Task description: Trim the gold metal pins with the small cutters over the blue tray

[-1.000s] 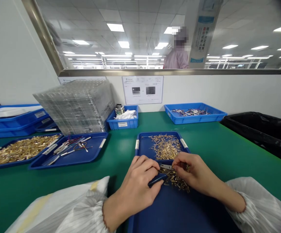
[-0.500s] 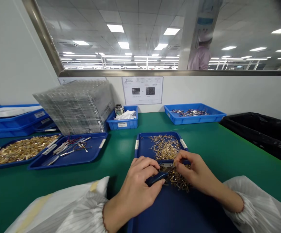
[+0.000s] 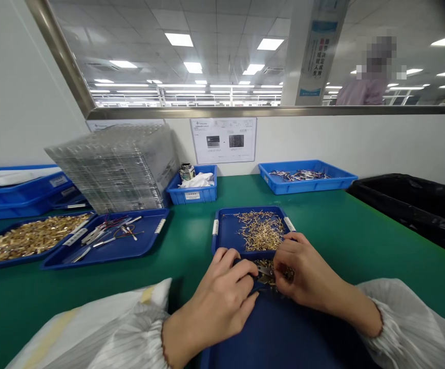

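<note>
My left hand point(image 3: 222, 294) is closed round the dark blue handles of a pair of pliers, and its fingers cover most of them. The metal jaws of the pliers point(image 3: 263, 270) point right, toward my right hand point(image 3: 302, 269). The right thumb and forefinger are pinched together at the jaw tips; whatever they hold is hidden. Under both hands, a pile of small brass-coloured metal pieces point(image 3: 289, 275) lies at the far end of the near dark blue tray point(image 3: 279, 333). Just beyond, a smaller blue tray point(image 3: 228, 230) holds many thin gold-coloured pins point(image 3: 262, 231).
At left are a tray of gold-coloured parts point(image 3: 34, 238), a blue tray point(image 3: 138, 247) with wires and tools, and stacked clear plastic trays point(image 3: 110, 169). Behind stand a small blue bin point(image 3: 193, 196) and a blue tray point(image 3: 306, 185). A black-lined bin point(image 3: 406, 205) is at right.
The left hand has turned over the pliers, so less of the handle shows. My right hand has shifted slightly, still pinched at the jaws. A person behind the window has moved right.
</note>
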Motion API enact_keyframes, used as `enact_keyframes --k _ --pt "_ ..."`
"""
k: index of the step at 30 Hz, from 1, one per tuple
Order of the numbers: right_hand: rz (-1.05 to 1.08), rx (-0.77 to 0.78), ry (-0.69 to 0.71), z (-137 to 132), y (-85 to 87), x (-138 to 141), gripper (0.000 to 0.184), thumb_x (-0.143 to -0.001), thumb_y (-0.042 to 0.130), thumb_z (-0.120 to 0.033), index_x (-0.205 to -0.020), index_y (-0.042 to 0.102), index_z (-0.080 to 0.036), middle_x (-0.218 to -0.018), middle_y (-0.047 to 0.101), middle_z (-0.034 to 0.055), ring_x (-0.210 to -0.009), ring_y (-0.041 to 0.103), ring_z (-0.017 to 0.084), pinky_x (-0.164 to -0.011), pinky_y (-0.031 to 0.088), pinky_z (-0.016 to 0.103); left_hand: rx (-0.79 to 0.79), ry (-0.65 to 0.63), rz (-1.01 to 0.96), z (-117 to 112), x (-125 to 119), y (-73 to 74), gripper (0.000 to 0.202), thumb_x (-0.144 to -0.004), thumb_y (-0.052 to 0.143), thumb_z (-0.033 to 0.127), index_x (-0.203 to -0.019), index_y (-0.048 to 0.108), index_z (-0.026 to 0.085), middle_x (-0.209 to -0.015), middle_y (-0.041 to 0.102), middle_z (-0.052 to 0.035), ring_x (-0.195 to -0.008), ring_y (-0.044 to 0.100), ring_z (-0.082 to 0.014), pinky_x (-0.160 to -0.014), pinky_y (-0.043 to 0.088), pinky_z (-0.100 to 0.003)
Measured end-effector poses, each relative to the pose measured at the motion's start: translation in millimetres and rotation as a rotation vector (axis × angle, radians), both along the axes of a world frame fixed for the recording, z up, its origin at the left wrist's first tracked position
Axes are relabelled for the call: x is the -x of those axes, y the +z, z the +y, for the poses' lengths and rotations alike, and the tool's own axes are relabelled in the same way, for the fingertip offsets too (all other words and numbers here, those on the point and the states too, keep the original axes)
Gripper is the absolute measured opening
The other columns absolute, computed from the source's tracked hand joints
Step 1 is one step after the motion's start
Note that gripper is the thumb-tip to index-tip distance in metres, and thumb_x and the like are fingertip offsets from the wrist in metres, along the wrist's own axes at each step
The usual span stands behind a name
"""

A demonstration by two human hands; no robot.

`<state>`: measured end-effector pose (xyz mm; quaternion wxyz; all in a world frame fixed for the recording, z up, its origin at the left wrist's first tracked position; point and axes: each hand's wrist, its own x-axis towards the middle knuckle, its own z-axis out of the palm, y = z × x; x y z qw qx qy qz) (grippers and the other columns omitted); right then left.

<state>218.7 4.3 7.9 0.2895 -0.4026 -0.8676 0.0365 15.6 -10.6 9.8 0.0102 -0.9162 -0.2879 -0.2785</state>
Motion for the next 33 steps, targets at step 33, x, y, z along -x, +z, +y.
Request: enact_keyframes --k 33 --pt "-0.136 0.398 -0.196 7 -7.3 -5 0.029 -0.054 0.079 -0.020 -0.080 0.067 -0.021 -0.085 0.063 0.0025 -0.081 0.057 0.021 -0.069 0.040 0.026 -0.044 0.220 -0.240 21 8 -20.2 0.014 -0.062 0.060 0.010 -0.060 0.050 0.018 -0.079 0.062 -0.0013 -0.073 0.056 -0.0189 -0.066 0.042 -0.033"
